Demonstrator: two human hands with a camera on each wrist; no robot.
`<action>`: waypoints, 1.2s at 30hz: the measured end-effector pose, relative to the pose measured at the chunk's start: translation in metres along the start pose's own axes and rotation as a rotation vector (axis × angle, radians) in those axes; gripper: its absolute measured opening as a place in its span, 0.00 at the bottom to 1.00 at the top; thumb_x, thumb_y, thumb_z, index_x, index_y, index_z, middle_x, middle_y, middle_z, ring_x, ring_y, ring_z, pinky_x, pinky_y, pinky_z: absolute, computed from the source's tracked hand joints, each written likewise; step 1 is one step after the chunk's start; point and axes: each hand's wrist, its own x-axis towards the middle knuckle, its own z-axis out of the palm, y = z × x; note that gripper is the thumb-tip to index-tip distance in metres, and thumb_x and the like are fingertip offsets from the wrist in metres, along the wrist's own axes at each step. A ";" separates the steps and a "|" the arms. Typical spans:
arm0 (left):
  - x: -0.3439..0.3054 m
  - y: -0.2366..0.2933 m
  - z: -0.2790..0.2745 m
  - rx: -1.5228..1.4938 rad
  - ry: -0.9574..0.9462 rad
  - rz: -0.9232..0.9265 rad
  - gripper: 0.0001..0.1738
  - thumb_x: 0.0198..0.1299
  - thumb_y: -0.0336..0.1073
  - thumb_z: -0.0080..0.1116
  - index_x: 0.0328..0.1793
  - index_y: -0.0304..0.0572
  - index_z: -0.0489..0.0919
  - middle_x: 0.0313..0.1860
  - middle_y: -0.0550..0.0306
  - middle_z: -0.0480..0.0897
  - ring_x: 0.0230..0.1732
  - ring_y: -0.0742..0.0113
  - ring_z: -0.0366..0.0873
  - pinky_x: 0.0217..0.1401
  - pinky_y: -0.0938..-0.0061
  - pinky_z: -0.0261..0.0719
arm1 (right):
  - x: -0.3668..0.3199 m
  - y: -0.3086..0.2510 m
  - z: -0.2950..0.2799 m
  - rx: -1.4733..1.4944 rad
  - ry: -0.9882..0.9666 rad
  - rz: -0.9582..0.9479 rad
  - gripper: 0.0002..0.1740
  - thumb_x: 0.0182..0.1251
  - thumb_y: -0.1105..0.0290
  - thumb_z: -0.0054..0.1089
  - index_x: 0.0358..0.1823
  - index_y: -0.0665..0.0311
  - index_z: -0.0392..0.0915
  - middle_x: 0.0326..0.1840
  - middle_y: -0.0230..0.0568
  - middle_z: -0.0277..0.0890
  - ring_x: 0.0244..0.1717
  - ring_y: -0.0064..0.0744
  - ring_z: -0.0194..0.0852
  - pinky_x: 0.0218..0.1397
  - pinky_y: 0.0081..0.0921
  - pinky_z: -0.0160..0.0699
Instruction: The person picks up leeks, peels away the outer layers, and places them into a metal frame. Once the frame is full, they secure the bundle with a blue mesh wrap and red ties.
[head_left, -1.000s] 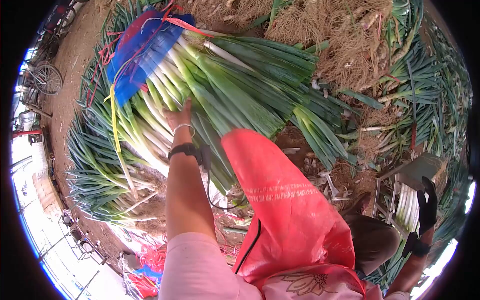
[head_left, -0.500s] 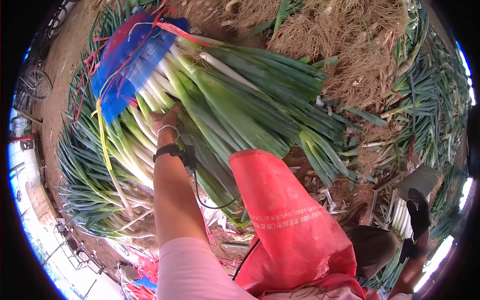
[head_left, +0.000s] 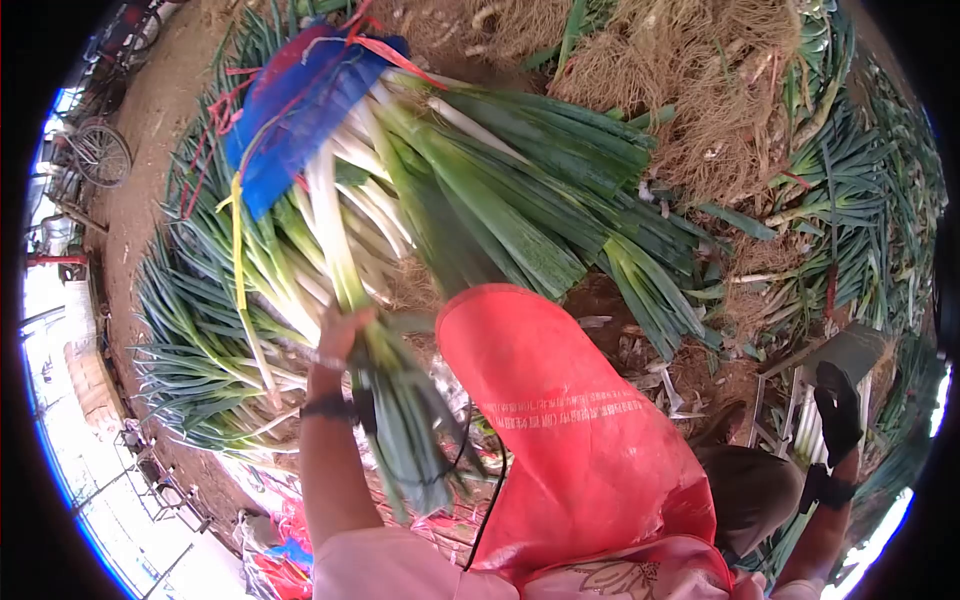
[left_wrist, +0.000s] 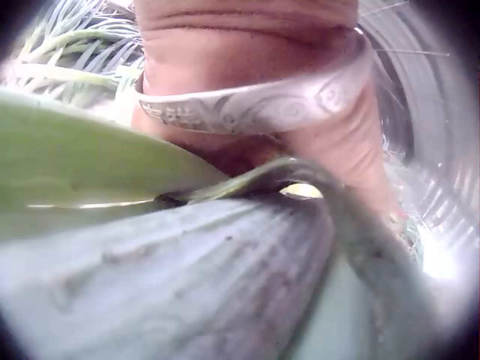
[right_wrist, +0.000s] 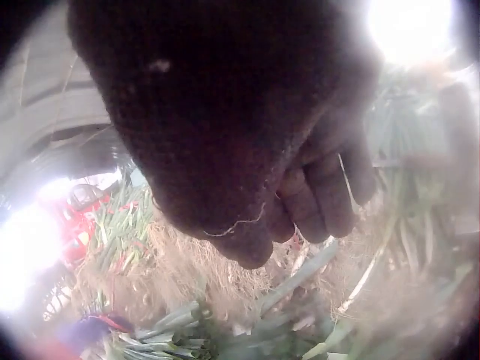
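In the head view my left hand (head_left: 342, 338) grips a bunch of leeks (head_left: 335, 235), white stalks up and green leaves (head_left: 412, 440) hanging down toward me. The left wrist view shows large leek leaves (left_wrist: 150, 277) close under the bracelet (left_wrist: 255, 105); the fingers are hidden there. My right hand (head_left: 838, 408), in a dark glove, is at the far right beside a metal frame, holding nothing. In the right wrist view that gloved hand (right_wrist: 247, 127) has its fingers loosely bent. Blue netting (head_left: 300, 110) covers part of the leek pile (head_left: 480, 190).
Rooty leek ends (head_left: 690, 90) lie heaped at the top, and more leeks (head_left: 860, 200) cover the right side. A metal stool-like frame (head_left: 840, 360) stands near my right hand. A red apron (head_left: 590, 410) covers my lap. Bicycles (head_left: 100, 152) are at the far left.
My left hand has moved down toward me, drawing a bunch of leeks away from the pile beside the blue netting. The right hand has stayed near the metal frame.
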 end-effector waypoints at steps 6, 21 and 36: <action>-0.177 0.002 -0.017 0.031 -0.179 0.118 0.39 0.34 0.37 0.77 0.57 0.32 0.74 0.42 0.55 0.82 0.38 0.66 0.80 0.43 0.71 0.82 | -0.034 -0.023 0.010 -0.018 0.121 -0.107 0.21 0.66 0.71 0.59 0.60 0.68 0.74 0.57 0.44 0.78 0.59 0.37 0.75 0.65 0.31 0.68; -0.377 0.335 0.098 0.058 -0.491 1.100 0.41 0.39 0.34 0.80 0.62 0.36 0.70 0.42 0.61 0.80 0.41 0.71 0.78 0.46 0.74 0.79 | -0.151 -0.232 -0.038 0.821 0.220 -0.917 0.41 0.62 0.68 0.69 0.73 0.67 0.57 0.68 0.44 0.69 0.67 0.29 0.67 0.69 0.30 0.66; -0.471 0.238 0.199 0.336 -0.600 1.067 0.35 0.41 0.42 0.81 0.51 0.38 0.71 0.37 0.61 0.75 0.39 0.73 0.74 0.44 0.76 0.77 | -0.210 -0.121 0.011 0.891 0.451 -0.875 0.10 0.58 0.72 0.58 0.42 0.62 0.77 0.43 0.48 0.72 0.46 0.49 0.76 0.48 0.40 0.77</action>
